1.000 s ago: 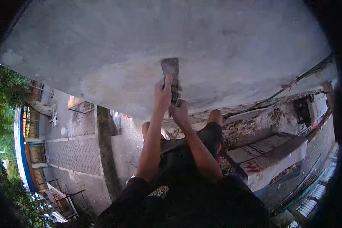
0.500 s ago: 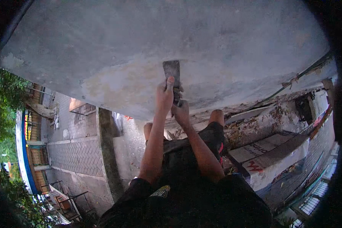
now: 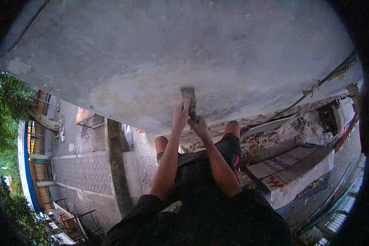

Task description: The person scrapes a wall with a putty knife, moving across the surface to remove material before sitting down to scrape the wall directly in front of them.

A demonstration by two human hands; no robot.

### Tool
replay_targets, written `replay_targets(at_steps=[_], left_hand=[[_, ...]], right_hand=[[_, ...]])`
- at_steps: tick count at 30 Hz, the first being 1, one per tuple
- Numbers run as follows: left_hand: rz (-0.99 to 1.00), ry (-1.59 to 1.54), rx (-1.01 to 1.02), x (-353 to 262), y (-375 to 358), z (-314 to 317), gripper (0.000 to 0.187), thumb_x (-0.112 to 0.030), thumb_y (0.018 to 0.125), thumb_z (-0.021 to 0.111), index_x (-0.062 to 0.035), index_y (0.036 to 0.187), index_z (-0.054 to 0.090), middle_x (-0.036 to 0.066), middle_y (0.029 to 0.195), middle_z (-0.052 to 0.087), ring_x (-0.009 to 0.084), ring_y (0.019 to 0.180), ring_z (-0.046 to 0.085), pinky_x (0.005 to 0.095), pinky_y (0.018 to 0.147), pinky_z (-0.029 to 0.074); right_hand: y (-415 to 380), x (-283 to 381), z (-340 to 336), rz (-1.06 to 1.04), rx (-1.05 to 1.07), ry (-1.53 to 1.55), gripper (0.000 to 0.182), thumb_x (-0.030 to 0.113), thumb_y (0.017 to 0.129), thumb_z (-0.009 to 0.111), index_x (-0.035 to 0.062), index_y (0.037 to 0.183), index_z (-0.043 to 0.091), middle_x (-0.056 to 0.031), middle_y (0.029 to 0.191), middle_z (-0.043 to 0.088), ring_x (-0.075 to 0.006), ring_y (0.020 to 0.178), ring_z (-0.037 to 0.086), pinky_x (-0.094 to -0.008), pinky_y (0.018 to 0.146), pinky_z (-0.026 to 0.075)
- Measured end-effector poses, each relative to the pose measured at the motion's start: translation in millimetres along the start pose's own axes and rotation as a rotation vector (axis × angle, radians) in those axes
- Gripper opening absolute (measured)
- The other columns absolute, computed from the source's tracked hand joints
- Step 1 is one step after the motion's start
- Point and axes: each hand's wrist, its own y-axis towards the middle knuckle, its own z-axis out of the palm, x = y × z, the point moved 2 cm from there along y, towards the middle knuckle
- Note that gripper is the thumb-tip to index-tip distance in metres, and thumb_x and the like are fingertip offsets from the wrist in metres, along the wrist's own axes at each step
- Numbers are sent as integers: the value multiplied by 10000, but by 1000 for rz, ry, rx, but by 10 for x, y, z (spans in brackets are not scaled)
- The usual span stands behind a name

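A dark, flat scraper point(image 3: 187, 93), slightly blurred, lies with its broad end against the grey wall surface point(image 3: 233, 45). My left hand point(image 3: 180, 115) is closed around its middle, with the thumb laid along the upper face. Lower down, my right hand point(image 3: 199, 127) is closed at the handle end, close beside the left; the fingers partly hide the handle. Around the tool, the wall has a paler, yellowish worn patch point(image 3: 127, 88).
My knees point(image 3: 232, 128) are below the wall's lower edge. To the right lie a printed cardboard box point(image 3: 283, 168) and rubble point(image 3: 270, 141). A cable point(image 3: 303, 96) runs along the wall's right edge. On the left are a concrete post point(image 3: 118, 160), paving point(image 3: 82, 170) and trees point(image 3: 8, 98).
Both hands have drawn the scraper down the wall toward my body, and its broad end now sits lower. The grip of both hands looks the same.
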Motion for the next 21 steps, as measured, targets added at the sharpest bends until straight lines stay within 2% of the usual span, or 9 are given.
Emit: replay_targets(at_steps=[2, 6, 10, 13, 14, 17, 18, 20, 21], left_hand=[[-31, 87, -5, 439, -103, -4, 387, -379, 845, 441, -10, 942, 506, 88, 767, 536, 163, 633, 483, 292, 549, 417], [-299, -5, 12, 1218, -465, -101, 422, -401, 833, 440, -40, 1050, 413, 101, 894, 492, 194, 742, 471, 321, 616, 408], [-471, -92, 33, 1608, -612, -144, 504, -424, 820, 440, -70, 1158, 320, 115, 1021, 448, 225, 851, 460, 351, 683, 400], [-527, -139, 71, 1753, -637, -139, 584, -440, 811, 440, -92, 1240, 250, 126, 1116, 416, 248, 933, 452, 373, 734, 394], [-537, -159, 84, 1770, -643, -131, 613, -446, 807, 439, -100, 1267, 227, 129, 1148, 405, 256, 960, 449, 380, 750, 392], [-748, -292, -42, 1641, -575, -92, 671, -455, 805, 431, -107, 1321, 179, 142, 1218, 379, 276, 1015, 443, 397, 798, 381], [-756, -294, -93, 1909, -490, -70, 671, -466, 823, 395, -80, 1321, 165, 162, 1227, 378, 245, 1008, 456, 364, 817, 376], [-617, -184, 84, 2434, -215, -94, 650, -465, 829, 396, -68, 1307, 207, 177, 1206, 404, 235, 1009, 467, 351, 816, 378], [-386, -9, 112, 2403, -215, -91, 637, -460, 828, 406, -59, 1294, 238, 178, 1185, 423, 232, 993, 474, 349, 813, 378]], right_hand=[[-169, -431, -78, 69, -5, -254, 249, 266, 698, 637, 34, 751, 565, -76, 608, 551, -177, 516, 505, -319, 482, 399], [-512, -1034, -120, 525, 235, -121, 241, 257, 723, 603, 31, 785, 543, -69, 623, 543, -185, 550, 515, -326, 536, 418], [-399, -1035, -4, 774, 291, 504, 235, 248, 748, 568, 29, 819, 522, -62, 639, 534, -193, 585, 525, -333, 590, 437], [-194, -1017, 74, 711, 442, 1171, 231, 242, 767, 542, 27, 845, 507, -56, 650, 528, -198, 611, 532, -338, 631, 451], [-146, -1047, 96, 578, 626, 1446, 249, 256, 762, 547, 26, 850, 510, -48, 660, 541, -189, 623, 541, -338, 633, 455], [-362, -976, 47, 787, 453, 721, 258, 262, 759, 548, 22, 852, 532, -35, 681, 568, -174, 647, 553, -340, 650, 458], [-438, -842, 31, 885, 527, 731, 181, 168, 758, 549, 10, 843, 533, -60, 746, 581, -173, 656, 558, -355, 647, 467], [-447, -615, 77, 725, 683, 853, 131, 115, 738, 559, 16, 821, 539, -80, 776, 575, -192, 664, 561, -364, 641, 465], [-476, -542, 78, 646, 759, 912, 110, 88, 727, 564, 19, 810, 542, -91, 791, 572, -201, 668, 563, -368, 637, 465]])
